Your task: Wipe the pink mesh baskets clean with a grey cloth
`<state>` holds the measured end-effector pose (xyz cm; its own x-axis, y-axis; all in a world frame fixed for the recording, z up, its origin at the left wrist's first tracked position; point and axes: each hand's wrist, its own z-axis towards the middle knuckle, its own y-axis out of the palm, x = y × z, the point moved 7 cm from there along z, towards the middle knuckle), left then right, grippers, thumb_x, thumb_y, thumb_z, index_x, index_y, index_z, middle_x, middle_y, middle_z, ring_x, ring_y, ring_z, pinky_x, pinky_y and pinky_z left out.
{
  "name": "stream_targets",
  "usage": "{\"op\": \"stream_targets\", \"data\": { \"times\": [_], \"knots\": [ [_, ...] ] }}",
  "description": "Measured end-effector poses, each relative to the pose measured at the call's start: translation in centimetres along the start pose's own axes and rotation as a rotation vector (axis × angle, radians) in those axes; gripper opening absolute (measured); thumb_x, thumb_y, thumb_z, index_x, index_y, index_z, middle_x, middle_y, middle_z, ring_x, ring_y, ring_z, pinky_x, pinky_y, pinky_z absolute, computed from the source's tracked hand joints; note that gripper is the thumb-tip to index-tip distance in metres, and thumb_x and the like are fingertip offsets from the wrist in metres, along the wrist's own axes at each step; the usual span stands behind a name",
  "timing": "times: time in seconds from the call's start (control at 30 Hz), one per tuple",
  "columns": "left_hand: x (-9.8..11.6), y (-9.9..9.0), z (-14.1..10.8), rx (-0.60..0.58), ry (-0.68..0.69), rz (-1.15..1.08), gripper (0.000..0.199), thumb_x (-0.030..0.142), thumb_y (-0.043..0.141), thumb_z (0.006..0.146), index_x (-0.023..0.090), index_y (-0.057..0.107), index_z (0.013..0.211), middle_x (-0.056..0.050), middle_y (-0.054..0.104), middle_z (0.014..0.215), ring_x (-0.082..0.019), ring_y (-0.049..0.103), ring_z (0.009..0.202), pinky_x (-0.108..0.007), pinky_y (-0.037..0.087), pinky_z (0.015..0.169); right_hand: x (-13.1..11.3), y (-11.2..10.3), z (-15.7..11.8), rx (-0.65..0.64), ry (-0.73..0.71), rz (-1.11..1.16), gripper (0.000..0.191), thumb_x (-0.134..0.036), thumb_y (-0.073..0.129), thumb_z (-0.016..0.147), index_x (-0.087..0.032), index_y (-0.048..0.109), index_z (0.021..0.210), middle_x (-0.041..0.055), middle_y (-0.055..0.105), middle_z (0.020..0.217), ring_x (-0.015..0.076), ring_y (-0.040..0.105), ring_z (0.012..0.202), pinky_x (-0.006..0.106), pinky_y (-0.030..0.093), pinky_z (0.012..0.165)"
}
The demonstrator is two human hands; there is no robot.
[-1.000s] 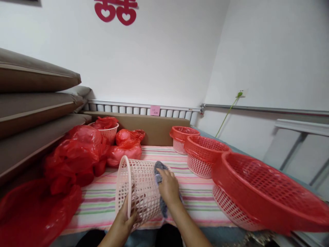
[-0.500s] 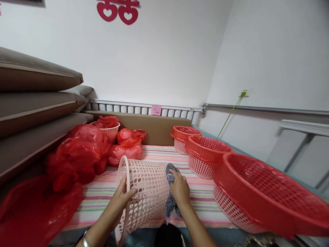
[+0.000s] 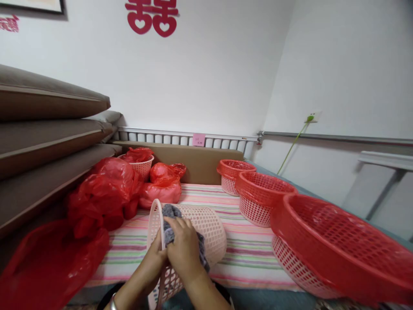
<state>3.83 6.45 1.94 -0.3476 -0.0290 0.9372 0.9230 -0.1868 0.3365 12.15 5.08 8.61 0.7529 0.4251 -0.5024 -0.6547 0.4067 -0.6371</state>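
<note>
Soft light, small glints, stretched edges

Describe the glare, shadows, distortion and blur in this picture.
Head view: small glints on the red plastic bag; a soft shadow beside the framed picture; the nearest red-lined basket stretched toward the right edge; the right hand free of heavy blur.

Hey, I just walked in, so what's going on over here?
A person has a pale pink basket tipped on its side. The left hand grips its rim, and the right hand holds a grey cloth against the outside, near that rim. On the right stand three baskets with red plastic over their rims. On the left, crumpled red bags lie beside stacked cushions.
</note>
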Motion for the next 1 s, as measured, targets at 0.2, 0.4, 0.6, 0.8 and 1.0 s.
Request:
{"op": "stream_targets", "data": {
  "times": [0.2,0.4,0.6,0.8,1.0],
  "knots": [
    [-0.6,-0.3,-0.2,0.006,0.012,-0.017,0.086,0.015,0.065,0.063,0.017,0.031,0.141,-0.013,0.054,0.133,-0.031,0.046,0.125,-0.041,0.035,0.106,-0.2,0.3,-0.4,-0.062,-0.077,-0.110,0.063,-0.006,0.048,0.067,-0.034,0.056,0.123,-0.0002,0.062,0.112,0.0232,0.047,0.104,0.036,0.037,0.091],
    [-2.0,0.3,-0.8,-0.057,-0.170,-0.095,0.094,0.029,0.067,0.070,0.027,0.012,0.145,-0.017,0.036,0.146,-0.035,0.050,0.119,-0.043,0.051,0.082,9.8,-2.7,-0.1,-0.008,0.131,-0.350,0.054,-0.005,0.040,0.076,-0.026,0.059,0.122,0.0026,0.061,0.118,0.0222,0.048,0.109,0.033,0.035,0.094],
    [-1.4,0.8,-0.9,-0.112,-0.167,-0.068,0.093,0.030,0.067,0.070,0.024,0.012,0.145,-0.020,0.034,0.146,-0.036,0.051,0.118,-0.039,0.050,0.078,18.2,-5.5,0.3,-0.025,0.567,-0.450,0.057,-0.008,0.038,0.076,-0.030,0.055,0.125,0.0020,0.061,0.121,0.0229,0.056,0.104,0.030,0.042,0.077],
    [-1.6,0.5,-1.3,-0.134,-0.151,-0.051,0.091,0.035,0.067,0.074,0.027,0.012,0.145,-0.018,0.036,0.146,-0.034,0.051,0.118,-0.037,0.049,0.078,17.4,-5.3,0.9,-0.063,0.618,-0.420,0.054,-0.012,0.039,0.076,-0.032,0.056,0.124,0.0026,0.066,0.113,0.0214,0.062,0.096,0.029,0.043,0.072],
    [-2.0,0.5,-1.1,-0.130,-0.104,-0.064,0.094,0.038,0.067,0.074,0.029,0.008,0.146,-0.016,0.042,0.141,-0.032,0.056,0.111,-0.036,0.052,0.074,8.3,-1.9,1.8,-0.061,0.273,-0.312,0.058,-0.006,0.043,0.068,-0.025,0.061,0.119,0.0037,0.065,0.115,0.0221,0.053,0.109,0.029,0.038,0.093]
  ]
}}
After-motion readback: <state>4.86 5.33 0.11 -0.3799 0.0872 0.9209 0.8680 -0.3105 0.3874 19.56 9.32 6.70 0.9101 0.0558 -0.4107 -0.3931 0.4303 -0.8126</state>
